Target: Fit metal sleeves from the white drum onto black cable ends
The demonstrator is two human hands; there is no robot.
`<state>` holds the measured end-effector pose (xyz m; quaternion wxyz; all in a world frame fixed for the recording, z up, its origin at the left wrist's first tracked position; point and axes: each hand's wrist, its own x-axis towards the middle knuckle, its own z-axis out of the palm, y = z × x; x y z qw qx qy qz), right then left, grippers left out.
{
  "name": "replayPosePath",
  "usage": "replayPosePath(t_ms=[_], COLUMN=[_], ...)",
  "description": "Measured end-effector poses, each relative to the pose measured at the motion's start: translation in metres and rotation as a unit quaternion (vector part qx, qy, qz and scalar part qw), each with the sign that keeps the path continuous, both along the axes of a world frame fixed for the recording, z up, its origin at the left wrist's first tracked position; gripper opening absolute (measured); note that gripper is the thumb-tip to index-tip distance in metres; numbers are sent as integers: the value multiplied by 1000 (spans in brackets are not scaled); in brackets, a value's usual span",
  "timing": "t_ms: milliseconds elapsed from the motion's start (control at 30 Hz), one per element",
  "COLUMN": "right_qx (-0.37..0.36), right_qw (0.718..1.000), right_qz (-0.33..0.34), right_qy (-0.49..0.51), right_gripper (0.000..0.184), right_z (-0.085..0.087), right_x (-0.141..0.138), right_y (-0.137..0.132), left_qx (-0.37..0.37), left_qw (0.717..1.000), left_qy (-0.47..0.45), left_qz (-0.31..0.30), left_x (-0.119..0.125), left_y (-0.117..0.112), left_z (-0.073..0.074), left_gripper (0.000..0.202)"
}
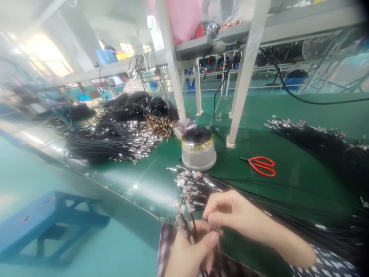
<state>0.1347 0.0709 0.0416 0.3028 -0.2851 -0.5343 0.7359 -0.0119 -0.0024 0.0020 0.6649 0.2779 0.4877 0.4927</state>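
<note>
Presumably for access, black cables (193, 224) are gripped ends-out by the left hand (190, 250); the right hand's (230, 209) pinch cannot be confirmed.

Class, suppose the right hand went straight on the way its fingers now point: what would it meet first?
Most likely the left hand, which holds black cables just ahead of the right hand; depth is unclear, so the hands may already touch.

Red-handled scissors (254, 163) lay beyond the right hand (229, 211), slightly to its right; a blue stool (37, 215) stood well left of it.
</note>
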Motion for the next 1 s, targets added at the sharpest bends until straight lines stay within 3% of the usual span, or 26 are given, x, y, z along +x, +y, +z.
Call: replayPosePath(t_ms=[167,367,533,633,700,733,867,933,1000], right_qx=[-45,-28,16,96,198,269,291,284,284], right_qw=[998,997,997,988,949,894,778,749,745], right_qz=[-27,-66,-68,-43,-46,-100,-265,-288,-295], right_qy=[36,27,-17,-110,-243,-345,-490,-524,-527], right_gripper=[19,15,11,15,17,18,22,17,16], right_z=[-7,-9,-2,3,2,0,-19,-29,-34], right_x=[-4,3,7,18,38,53,127,155,167], right_y=[4,1,-9,-3,14,26,80,94,96], left_qx=[9,7,5,3,-5,-8,-4,2,7], left_qw=[1000,999,996,992,989,988,979,977,980], left_qy=[-3,22,41,58,83,101,178,196,186], left_qz=[27,29,84,113,120,118,97,88,78], left_x=[-1,1,8,12,13,13,12,12,13], left_y=[1,-1,-3,-4,-4,-4,-6,-7,-6], left_z=[5,15,17,19,22,23,25,24,22], left_gripper=[43,39,27,25,28,29,29,27,28])
